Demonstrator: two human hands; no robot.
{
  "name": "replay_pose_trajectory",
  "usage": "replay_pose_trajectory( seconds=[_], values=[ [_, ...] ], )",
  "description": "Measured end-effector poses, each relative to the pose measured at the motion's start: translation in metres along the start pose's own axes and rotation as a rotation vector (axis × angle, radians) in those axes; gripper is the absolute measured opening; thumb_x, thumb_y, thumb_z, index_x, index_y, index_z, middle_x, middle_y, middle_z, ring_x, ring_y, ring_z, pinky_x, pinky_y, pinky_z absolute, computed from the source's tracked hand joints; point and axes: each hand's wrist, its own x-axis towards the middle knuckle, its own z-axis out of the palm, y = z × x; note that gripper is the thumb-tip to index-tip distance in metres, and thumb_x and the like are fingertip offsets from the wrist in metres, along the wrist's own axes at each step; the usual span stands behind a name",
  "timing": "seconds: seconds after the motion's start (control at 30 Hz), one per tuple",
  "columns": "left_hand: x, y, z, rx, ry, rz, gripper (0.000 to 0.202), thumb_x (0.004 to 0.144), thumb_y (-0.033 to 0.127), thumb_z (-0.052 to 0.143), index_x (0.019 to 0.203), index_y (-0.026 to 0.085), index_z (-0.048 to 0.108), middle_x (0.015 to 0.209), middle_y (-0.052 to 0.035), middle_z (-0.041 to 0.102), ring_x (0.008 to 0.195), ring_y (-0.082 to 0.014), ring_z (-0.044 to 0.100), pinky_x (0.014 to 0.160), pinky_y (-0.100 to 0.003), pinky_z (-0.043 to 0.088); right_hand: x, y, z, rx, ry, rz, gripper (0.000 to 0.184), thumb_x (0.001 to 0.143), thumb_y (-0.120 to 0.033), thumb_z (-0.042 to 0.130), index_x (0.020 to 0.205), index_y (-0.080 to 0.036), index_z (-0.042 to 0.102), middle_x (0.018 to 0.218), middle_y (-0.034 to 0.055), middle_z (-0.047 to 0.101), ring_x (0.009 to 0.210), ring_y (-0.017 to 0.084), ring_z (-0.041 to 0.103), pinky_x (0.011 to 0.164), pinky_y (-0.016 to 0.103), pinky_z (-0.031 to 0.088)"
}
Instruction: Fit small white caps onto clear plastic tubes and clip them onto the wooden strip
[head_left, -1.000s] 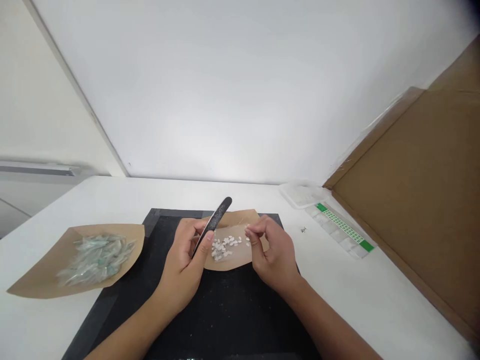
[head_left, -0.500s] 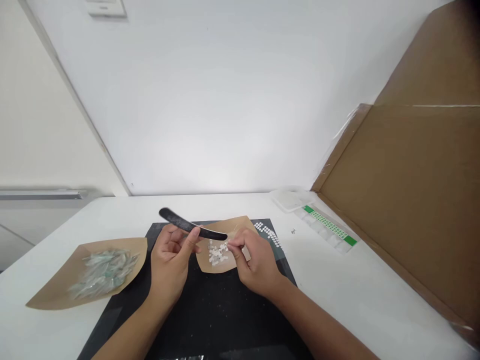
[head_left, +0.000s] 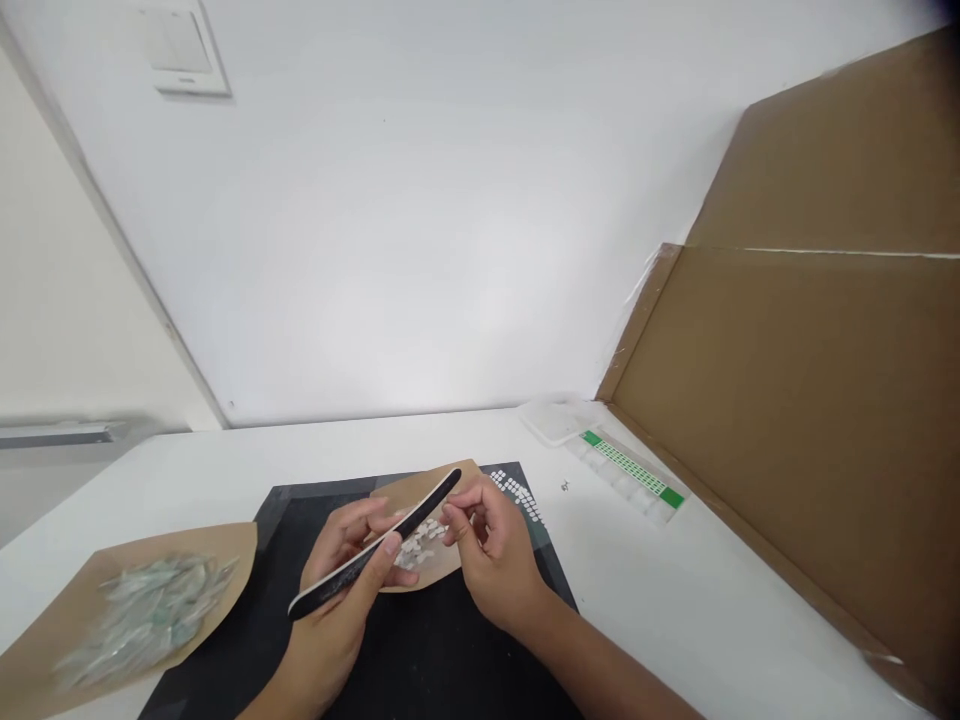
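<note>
My left hand (head_left: 337, 585) is closed around a curved black nail file (head_left: 352, 567) with a pale edge, thumb on its face. The file slants from the lower left to its rounded tip at the upper right. Close by that tip, my right hand (head_left: 499, 550) is closed in a pinch of thumb and forefinger. Whatever sits in the pinch is too small to make out. Behind and between the hands, a brown paper sheet (head_left: 394, 492) bears a heap of small white pieces (head_left: 420, 545). Part of the heap is hidden by my fingers.
A black mat (head_left: 420, 650) lies under my hands, with rows of white dots (head_left: 514, 492) at its far right corner. At left, brown paper (head_left: 236, 570) holds clear plastic packets (head_left: 157, 610). A green-labelled clear case (head_left: 634, 468) and a large cardboard box (head_left: 787, 400) stand right.
The nail file has swung in my left hand: its left end dropped and its right tip rose. My right hand stays pinched near the tip. The whole view has shifted.
</note>
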Motion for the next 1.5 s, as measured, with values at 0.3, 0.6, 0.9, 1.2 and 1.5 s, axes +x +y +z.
replay_pose_trajectory(
  seconds=[0.3,0.6,0.9,1.2,1.5],
  values=[
    [0.008,0.008,-0.007,0.313,-0.377,0.343,0.025,0.098,0.022,0.063,0.113,0.032,0.081,0.109,-0.0108,0.07,0.063,-0.0147,0.069,0.057,-0.028,0.061,0.0,0.007,0.001,0.046,0.002,0.095,0.013,0.102,-0.032,0.058,0.092,-0.023,0.056,0.083,0.0015,0.068,0.068,0.016,0.066,0.064,0.03,0.054],
    [0.01,-0.005,-0.001,0.435,-0.385,0.536,0.03,0.09,0.012,0.068,0.114,0.028,0.077,0.123,-0.0143,0.069,0.078,-0.0164,0.073,0.049,-0.015,0.053,-0.001,0.004,-0.002,0.024,0.001,0.091,0.011,0.102,-0.027,0.054,0.092,-0.023,0.053,0.081,-0.0002,0.065,0.068,0.015,0.067,0.063,0.028,0.051],
    [0.002,-0.011,-0.011,0.539,-0.426,0.347,0.014,0.096,0.015,0.063,0.106,0.025,0.066,0.142,-0.0125,0.058,0.053,-0.0039,0.062,0.049,-0.019,0.056,-0.003,0.003,-0.003,-0.031,0.015,0.002,0.004,0.101,-0.027,0.058,0.099,-0.024,0.059,0.085,0.0014,0.065,0.07,0.016,0.063,0.064,0.03,0.05],
    [0.006,-0.006,-0.016,0.628,-0.449,0.382,0.015,0.099,0.016,0.058,0.107,0.024,0.069,0.146,-0.0149,0.058,0.107,-0.0228,0.073,0.069,-0.022,0.061,-0.001,-0.003,-0.007,-0.053,-0.016,-0.072,0.004,0.101,-0.022,0.059,0.104,-0.023,0.061,0.09,0.0021,0.069,0.075,0.015,0.066,0.064,0.029,0.049],
    [0.01,0.002,-0.026,0.567,-0.668,0.3,0.059,0.094,0.006,0.055,0.145,0.035,0.054,0.167,-0.0131,0.037,0.11,-0.0225,0.074,0.067,-0.022,0.064,0.004,-0.001,-0.015,-0.114,-0.009,-0.09,0.003,0.1,-0.024,0.061,0.103,-0.024,0.063,0.088,0.0021,0.071,0.073,0.016,0.065,0.064,0.03,0.05]
  ],
)
